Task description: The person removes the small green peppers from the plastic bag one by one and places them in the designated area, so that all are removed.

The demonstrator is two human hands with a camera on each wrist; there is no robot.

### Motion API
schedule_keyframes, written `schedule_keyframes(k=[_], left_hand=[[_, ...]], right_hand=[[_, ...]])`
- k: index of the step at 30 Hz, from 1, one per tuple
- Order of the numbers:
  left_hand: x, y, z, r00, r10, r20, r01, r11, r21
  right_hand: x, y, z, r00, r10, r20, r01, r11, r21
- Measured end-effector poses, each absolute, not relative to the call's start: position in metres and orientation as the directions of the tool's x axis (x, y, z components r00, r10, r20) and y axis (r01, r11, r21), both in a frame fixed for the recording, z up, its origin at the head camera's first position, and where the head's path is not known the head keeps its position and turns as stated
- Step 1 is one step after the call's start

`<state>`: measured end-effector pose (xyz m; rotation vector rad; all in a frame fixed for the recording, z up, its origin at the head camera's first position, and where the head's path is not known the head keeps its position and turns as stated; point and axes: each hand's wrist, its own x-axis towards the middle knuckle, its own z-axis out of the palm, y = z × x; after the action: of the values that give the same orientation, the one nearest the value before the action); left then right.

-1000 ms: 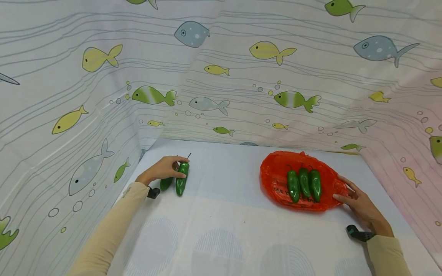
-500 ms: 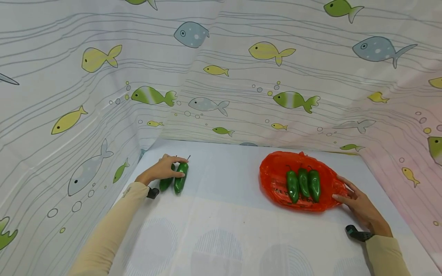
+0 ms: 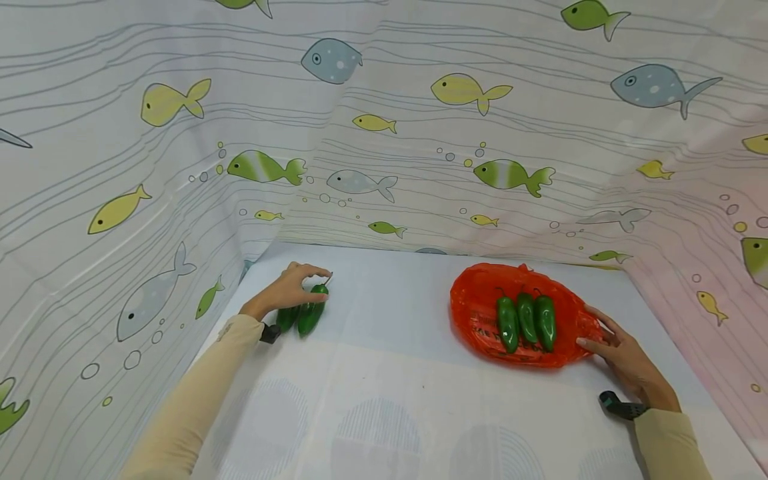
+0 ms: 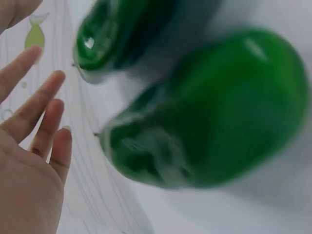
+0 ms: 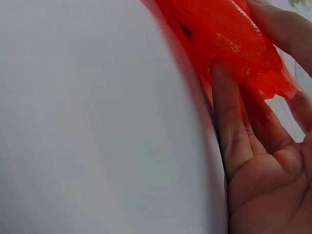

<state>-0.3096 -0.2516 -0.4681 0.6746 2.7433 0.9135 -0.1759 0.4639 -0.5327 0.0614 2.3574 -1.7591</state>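
Observation:
Two glossy green chili peppers lie side by side at the table's left: a left one (image 3: 287, 320) and a right one (image 3: 309, 323). Over them is my left hand (image 3: 283, 293), with thumb and fingers spread apart near the right pepper's stem. In the left wrist view its fingers are extended and stand apart from the peppers. On the right lies a red plastic bag (image 3: 471, 293), spread out in an oval, with three more green chili peppers (image 3: 527, 320) on it. My right hand (image 3: 629, 360) pinches the bag's gathered right end, thumb above and fingers beneath.
The table has a white cover (image 3: 384, 373) with pale blue printed circles. Fish-patterned sheets (image 3: 420, 153) rise as walls at the back, left and right. Each wrist carries a small black camera (image 3: 621, 405).
My left hand has loosened from the right pepper and shifted slightly up and away. That pepper now lies a little further left, closer to its neighbour. The right hand stays on the bag.

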Motion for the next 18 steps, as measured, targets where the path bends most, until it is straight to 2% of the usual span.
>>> schedule_keyframes(k=[9,18], left_hand=[[-0.317,-0.226,-0.458,-0.847,0.529,0.054,0.434,0.630,0.644],[-0.321,-0.196,-0.453,-0.826,0.561,0.059,0.426,0.552,0.717]], right_hand=[[-0.177,0.465,-0.532,-0.977,-0.076,-0.197,0.165,0.304,-0.938],[-0.178,0.467,-0.535,-0.979,-0.082,-0.185,0.152,0.309,-0.939]])
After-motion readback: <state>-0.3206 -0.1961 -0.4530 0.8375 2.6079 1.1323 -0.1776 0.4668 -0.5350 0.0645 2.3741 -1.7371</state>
